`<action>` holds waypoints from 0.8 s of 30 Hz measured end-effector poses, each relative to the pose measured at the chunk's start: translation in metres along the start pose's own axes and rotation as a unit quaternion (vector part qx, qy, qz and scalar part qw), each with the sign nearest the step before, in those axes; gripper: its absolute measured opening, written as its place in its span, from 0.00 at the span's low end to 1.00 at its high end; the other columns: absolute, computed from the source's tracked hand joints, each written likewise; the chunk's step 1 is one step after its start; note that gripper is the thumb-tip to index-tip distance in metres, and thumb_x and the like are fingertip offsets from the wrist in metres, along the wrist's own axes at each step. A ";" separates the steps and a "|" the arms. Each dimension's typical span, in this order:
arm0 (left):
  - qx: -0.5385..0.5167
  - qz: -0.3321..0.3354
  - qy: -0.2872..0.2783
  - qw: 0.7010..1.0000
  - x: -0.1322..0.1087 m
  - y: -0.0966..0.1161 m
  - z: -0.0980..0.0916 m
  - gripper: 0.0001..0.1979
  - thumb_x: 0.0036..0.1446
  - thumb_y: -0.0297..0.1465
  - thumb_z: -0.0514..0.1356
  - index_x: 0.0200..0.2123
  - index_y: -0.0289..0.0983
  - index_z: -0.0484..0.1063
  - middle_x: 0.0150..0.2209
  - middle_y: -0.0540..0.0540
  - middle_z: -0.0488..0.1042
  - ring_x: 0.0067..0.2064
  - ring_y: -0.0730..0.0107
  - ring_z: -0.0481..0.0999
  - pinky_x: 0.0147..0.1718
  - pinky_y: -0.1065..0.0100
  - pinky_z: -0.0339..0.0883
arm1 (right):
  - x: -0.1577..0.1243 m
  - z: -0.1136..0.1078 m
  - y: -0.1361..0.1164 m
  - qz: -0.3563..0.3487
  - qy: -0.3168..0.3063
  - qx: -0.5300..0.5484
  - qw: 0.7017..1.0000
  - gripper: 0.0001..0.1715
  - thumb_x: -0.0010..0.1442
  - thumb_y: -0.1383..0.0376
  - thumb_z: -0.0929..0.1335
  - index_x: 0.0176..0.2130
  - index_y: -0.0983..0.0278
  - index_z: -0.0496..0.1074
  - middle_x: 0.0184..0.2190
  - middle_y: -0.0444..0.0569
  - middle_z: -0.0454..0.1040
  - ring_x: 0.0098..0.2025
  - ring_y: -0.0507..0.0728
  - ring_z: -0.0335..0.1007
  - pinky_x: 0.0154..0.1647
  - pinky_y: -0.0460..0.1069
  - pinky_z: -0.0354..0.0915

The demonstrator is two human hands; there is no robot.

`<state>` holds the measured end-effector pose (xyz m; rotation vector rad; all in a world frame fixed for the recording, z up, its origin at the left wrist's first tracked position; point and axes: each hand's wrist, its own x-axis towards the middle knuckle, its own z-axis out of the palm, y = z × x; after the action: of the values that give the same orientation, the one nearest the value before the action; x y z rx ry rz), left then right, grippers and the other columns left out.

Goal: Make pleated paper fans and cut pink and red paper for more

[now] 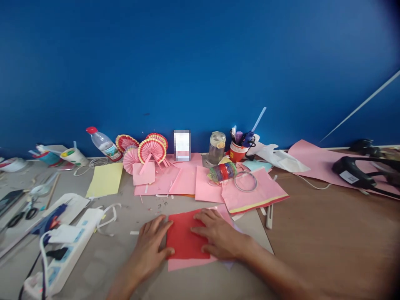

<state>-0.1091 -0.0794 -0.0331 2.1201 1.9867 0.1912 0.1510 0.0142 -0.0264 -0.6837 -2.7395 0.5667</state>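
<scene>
A red paper sheet (pixel 183 237) lies on a pink sheet (pixel 187 263) near the table's front edge. My left hand (pixel 151 243) rests on the red sheet's left edge, fingers stretched out flat and thumb pressing the paper. My right hand (pixel 217 235) lies flat on its right side, fingers spread and pointing left. Neither hand grips anything.
Pink paper sheets (pixel 200 183), a yellow sheet (pixel 105 180), folded paper fans (pixel 152 151), a plastic bottle (pixel 104 144), a glass jar (pixel 216 147) and a red cup of tools (pixel 238 151) line the blue wall. A power strip (pixel 70 246) and scissors (pixel 21 216) lie at left. A black device (pixel 359 173) sits at right.
</scene>
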 end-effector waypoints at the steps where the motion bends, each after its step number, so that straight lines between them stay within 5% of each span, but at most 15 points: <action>1: 0.007 0.004 -0.010 1.000 -0.004 0.001 0.000 0.30 0.46 0.30 0.62 0.55 0.48 0.66 0.61 0.44 0.62 0.60 0.52 0.62 0.56 0.53 0.58 | 0.000 0.003 -0.001 -0.011 -0.017 0.003 1.000 0.26 0.52 0.59 0.71 0.51 0.56 0.71 0.54 0.51 0.66 0.56 0.63 0.58 0.56 0.59 0.56; 8: 0.037 0.014 -0.020 0.999 -0.009 0.005 0.000 0.26 0.48 0.27 0.59 0.53 0.49 0.68 0.61 0.45 0.62 0.61 0.55 0.61 0.60 0.45 0.49 | 0.004 0.011 -0.001 -0.006 -0.027 0.006 1.000 0.16 0.54 0.62 0.70 0.44 0.60 0.75 0.52 0.51 0.70 0.54 0.60 0.62 0.57 0.57 0.56; 14: 0.022 0.020 -0.040 0.999 -0.010 0.005 0.000 0.30 0.46 0.31 0.63 0.55 0.46 0.66 0.63 0.41 0.58 0.63 0.51 0.56 0.60 0.43 0.47 | -0.002 0.005 -0.007 -0.030 -0.066 0.028 0.997 0.37 0.46 0.52 0.74 0.54 0.59 0.70 0.60 0.57 0.61 0.62 0.66 0.53 0.62 0.62 0.50; 20: -0.012 0.032 0.002 0.999 -0.002 0.005 0.007 0.17 0.52 0.32 0.59 0.48 0.44 0.70 0.60 0.43 0.62 0.61 0.55 0.60 0.62 0.44 0.45 | 0.002 0.015 -0.005 -0.023 -0.013 0.044 0.999 0.10 0.55 0.66 0.69 0.39 0.62 0.75 0.50 0.53 0.71 0.54 0.61 0.62 0.57 0.57 0.56; 24: -0.093 0.057 -0.013 0.994 0.002 0.004 0.002 0.22 0.56 0.43 0.56 0.53 0.43 0.68 0.61 0.42 0.62 0.62 0.52 0.58 0.62 0.44 0.43 | 0.006 0.020 0.000 0.016 0.050 0.161 0.986 0.08 0.56 0.72 0.65 0.33 0.63 0.74 0.38 0.49 0.74 0.42 0.55 0.68 0.48 0.50 0.62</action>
<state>-0.1047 -0.0781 -0.0345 2.1066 1.7601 0.3527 0.1390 0.0118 -0.0431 -0.6554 -2.4679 0.9284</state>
